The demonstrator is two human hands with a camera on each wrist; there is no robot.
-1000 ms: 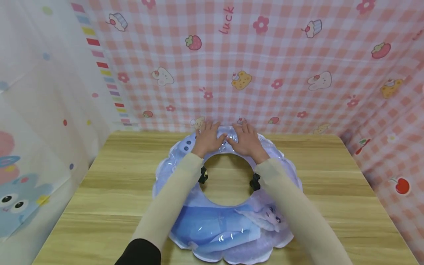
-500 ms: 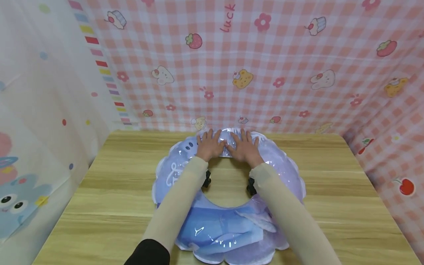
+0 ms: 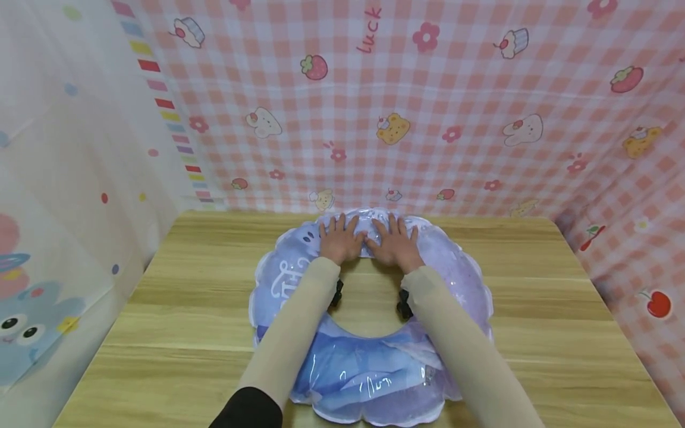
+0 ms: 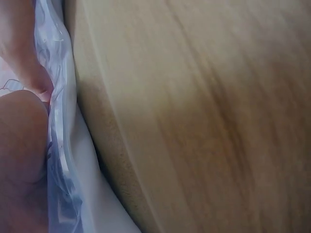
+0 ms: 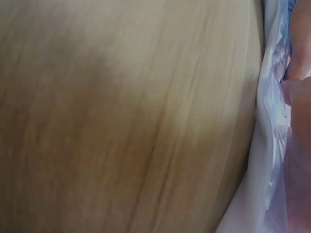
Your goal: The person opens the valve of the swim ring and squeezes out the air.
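A shiny blue and purple inflatable swim ring with a scalloped edge lies flat on the wooden table. My left hand rests on its far part with fingers spread. Beside it, my right hand presses the same far part, fingers also spread, the two thumbs close together. In the left wrist view, the ring's inner edge runs beside the left hand. The right wrist view likewise shows the ring's clear plastic under the right hand.
The wooden table reaches back to a pink checked cloth hanging behind it. A white patterned cloth hangs on the left. Small black wrist cameras sit at the inner sides of the wrists.
Both hands have slid a little toward the person, from the ring's far edge onto its band. The ring's far side has come slightly nearer, and its white lettering shows beside the left sleeve.
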